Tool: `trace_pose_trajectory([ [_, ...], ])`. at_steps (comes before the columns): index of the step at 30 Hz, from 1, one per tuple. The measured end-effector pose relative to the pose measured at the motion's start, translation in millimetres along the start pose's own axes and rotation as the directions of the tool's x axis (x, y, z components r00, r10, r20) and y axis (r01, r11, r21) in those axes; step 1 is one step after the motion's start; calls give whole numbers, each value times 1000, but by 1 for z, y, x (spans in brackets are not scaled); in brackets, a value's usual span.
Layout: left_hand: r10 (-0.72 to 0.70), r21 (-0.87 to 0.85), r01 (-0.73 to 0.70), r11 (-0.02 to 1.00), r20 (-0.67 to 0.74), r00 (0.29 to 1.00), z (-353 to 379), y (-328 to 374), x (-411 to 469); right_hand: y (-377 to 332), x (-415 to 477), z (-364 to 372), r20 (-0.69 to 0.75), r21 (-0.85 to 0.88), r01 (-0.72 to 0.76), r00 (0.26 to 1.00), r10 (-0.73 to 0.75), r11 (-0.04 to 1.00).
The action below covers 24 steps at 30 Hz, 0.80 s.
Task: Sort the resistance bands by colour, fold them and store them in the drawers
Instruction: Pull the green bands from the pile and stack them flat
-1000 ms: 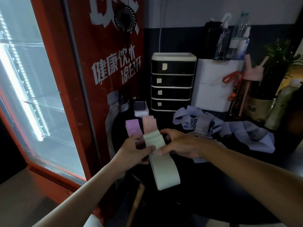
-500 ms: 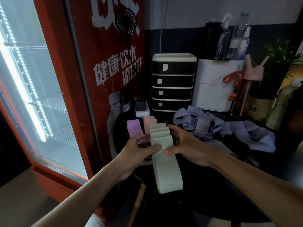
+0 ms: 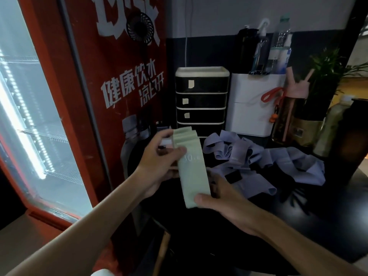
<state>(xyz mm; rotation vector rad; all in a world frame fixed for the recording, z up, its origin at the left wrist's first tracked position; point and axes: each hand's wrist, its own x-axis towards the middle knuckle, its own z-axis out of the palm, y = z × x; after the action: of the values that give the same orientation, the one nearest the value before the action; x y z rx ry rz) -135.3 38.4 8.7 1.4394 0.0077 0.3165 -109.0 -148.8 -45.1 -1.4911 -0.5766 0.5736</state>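
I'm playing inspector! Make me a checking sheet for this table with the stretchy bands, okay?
Surface: dark table, dimly lit.
Job's things: green bands stacked, held above it; purple bands in a loose heap; drawer unit, visible drawers closed.
Clutter: white box, bottles, pink bottle, plant.
Grippers: left hand grips the stack's top; right hand pinches its bottom end.
Cables: white cable on the wall.
Surroundings: red fridge with a small fan.

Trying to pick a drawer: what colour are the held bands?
Pale green; the bands show best in the head view.
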Motion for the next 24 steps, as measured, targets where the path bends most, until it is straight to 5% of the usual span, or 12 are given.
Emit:
trace_pose_trajectory([
  [8, -56, 135, 48, 990, 60, 997, 14, 27, 96, -31, 55, -27, -253, -32, -1, 967, -7, 999],
  [13, -128, 220, 115, 969, 44, 991, 17, 2, 143, -27, 106, -57, -403, -278, -36, 911, -83, 960],
  [24, -389, 358, 375, 855, -35, 921, 9, -44, 206, 1, 166, -89, -343, -398, -173, 939, 29, 901],
])
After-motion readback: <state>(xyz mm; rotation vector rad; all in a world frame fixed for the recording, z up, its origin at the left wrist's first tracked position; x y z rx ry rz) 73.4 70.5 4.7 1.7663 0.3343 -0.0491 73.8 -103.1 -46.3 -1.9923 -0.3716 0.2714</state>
